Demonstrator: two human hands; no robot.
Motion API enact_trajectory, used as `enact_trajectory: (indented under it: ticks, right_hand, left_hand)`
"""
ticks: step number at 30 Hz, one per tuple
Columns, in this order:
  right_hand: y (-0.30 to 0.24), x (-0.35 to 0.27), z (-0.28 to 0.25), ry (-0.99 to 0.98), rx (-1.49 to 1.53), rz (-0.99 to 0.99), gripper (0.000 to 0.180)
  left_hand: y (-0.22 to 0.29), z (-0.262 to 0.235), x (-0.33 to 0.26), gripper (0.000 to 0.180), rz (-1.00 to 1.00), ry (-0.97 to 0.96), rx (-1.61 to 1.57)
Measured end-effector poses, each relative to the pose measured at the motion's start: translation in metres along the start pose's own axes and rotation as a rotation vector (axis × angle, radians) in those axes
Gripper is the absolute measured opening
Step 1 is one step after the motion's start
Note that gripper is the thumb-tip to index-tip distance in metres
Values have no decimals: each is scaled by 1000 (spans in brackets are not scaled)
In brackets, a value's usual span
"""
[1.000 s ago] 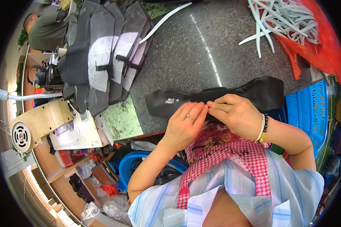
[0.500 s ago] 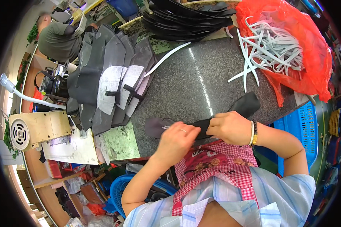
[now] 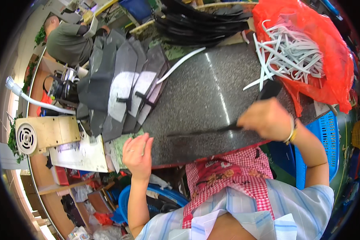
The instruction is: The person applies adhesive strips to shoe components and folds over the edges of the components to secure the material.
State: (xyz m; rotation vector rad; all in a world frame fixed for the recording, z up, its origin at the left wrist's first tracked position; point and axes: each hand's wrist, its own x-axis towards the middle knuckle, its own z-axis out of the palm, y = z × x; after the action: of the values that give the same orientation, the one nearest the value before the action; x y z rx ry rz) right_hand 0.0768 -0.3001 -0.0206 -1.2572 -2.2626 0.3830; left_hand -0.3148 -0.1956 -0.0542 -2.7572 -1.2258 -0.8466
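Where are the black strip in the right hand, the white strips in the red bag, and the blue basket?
black strip (image 3: 204, 131), head view, the middle of its thin length over the table.
white strips (image 3: 296, 52), head view, the middle of the pile.
blue basket (image 3: 328, 136), head view, its slatted side wall.

Dark speckled worktop (image 3: 212, 96) bears black panels (image 3: 120, 84); red bag (image 3: 328, 60); white strips (image 3: 292, 52).

Striped blue shirt — red gingham apron, perhaps.
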Motion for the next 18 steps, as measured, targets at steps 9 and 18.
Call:
enact_trajectory:
  ticks: [9,18]
  right_hand:
    - [209,160,-90,445,-391,224,34]
    - [207,187,-38,-42,-259,587,125]
  left_hand:
    - [49,140,217,89,-237,-206,-181]
    - [33,236,327,93,-386,-273,-1042]
